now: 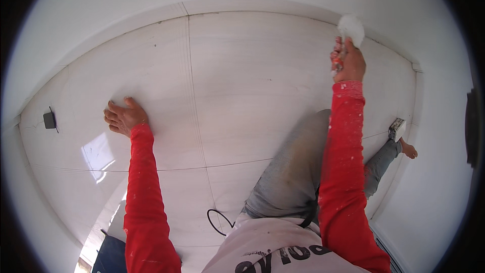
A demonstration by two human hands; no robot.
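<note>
My left hand (125,116) rests palm down on the pale tiled floor (232,86), fingers apart, holding nothing. Out to the far right, my right hand (350,63) is closed around a hand tool with a rounded white head (351,29). The head is blurred, so its exact kind cannot be made out. A bit of orange-red shows at its handle between my fingers. The white head is up against or just in front of the base of the white wall (394,15). White specks dot both red sleeves.
A small dark square object (49,120) with a thin rod lies at far left. A white block-shaped thing with a speckled dark side (397,129) sits beside my bare foot (408,149). A black loop of cord (218,221) and dark cloth (110,255) are near my body.
</note>
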